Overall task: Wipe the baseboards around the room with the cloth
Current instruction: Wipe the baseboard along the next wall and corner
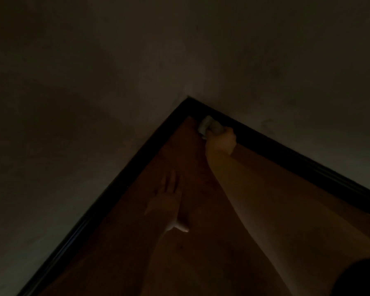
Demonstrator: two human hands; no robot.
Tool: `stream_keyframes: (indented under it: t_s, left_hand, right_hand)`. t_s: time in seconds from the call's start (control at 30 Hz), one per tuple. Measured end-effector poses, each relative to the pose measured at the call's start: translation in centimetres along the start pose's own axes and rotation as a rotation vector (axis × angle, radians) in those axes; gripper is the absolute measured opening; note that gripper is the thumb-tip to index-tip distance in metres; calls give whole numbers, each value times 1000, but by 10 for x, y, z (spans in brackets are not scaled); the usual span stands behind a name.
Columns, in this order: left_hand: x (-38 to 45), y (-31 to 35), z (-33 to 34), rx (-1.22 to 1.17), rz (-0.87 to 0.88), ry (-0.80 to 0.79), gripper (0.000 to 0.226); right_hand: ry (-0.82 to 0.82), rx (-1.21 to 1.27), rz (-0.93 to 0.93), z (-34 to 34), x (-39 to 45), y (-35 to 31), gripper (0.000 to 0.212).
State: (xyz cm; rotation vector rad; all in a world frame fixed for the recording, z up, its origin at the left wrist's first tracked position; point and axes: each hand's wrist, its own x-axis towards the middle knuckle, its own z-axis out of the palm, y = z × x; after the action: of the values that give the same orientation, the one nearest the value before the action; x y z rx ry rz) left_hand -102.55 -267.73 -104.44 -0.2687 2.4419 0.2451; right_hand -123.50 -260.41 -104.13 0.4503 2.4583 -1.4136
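1. Head view, very dim: two pale walls [94, 82] fill the upper part of the picture and meet in a corner at about 12 o'clock from the centre.
2. Brown floor [137, 242] spreads as a wedge from that corner down toward 6 o'clock.
3. Dark baseboards [297, 159] run along the foot of both walls, one strip going off toward 7 o'clock and the other toward 4 o'clock; they join at the corner.
4. Right forearm [254, 199] reaches in from 4 o'clock toward the corner, close beside the right-side strip.
5. Left hand [169, 201] lies flat on the floor at about 6 o'clock from the corner, fingers straight and spread, holding nothing, thumb pointing toward 5 o'clock.
6. Right hand [221, 141] is curled around the cloth, knuckles just beside the right-side baseboard near the corner.
7. Pale cloth [207, 124] is bunched in the right hand, sticking out past the fingers toward 11 o'clock, against the lower edge of the right-side baseboard, where it meets the floor.
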Motion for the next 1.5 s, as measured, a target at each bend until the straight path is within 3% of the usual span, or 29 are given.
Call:
stream_keyframes:
  t_s: [0.3, 0.43, 0.53, 0.7, 0.83, 1.17, 1.33, 1.5]
  left_hand:
    - [-3, 2, -4, -4, -7, -15, 156]
    - [-2, 1, -7, 33, -8, -36, 153]
    - [0, 9, -11, -16, -28, 19, 132]
    - [2, 47, -6, 47, 157, 171, 106]
    - [-2, 80, 9, 117, 243, 154, 109]
    - [10, 117, 21, 183, 283, 123, 121]
    - [11, 121, 17, 199, 284, 100, 121]
    - [9, 121, 16, 181, 284, 88, 119]
  right_hand:
    - [228, 186, 44, -69, -15, 56, 31]
    - [70, 103, -52, -66, -26, 59, 42]
    - [-63, 148, -68, -62, -32, 53, 53]
    - [32, 202, 25, -93, -18, 64, 54]
    - [49, 115, 22, -137, -1, 77, 48]
    - [331, 89, 158, -254, -12, 151, 44]
    - [287, 43, 179, -309, -17, 176, 47]
    - [257, 25, 69, -282, -32, 171, 52]
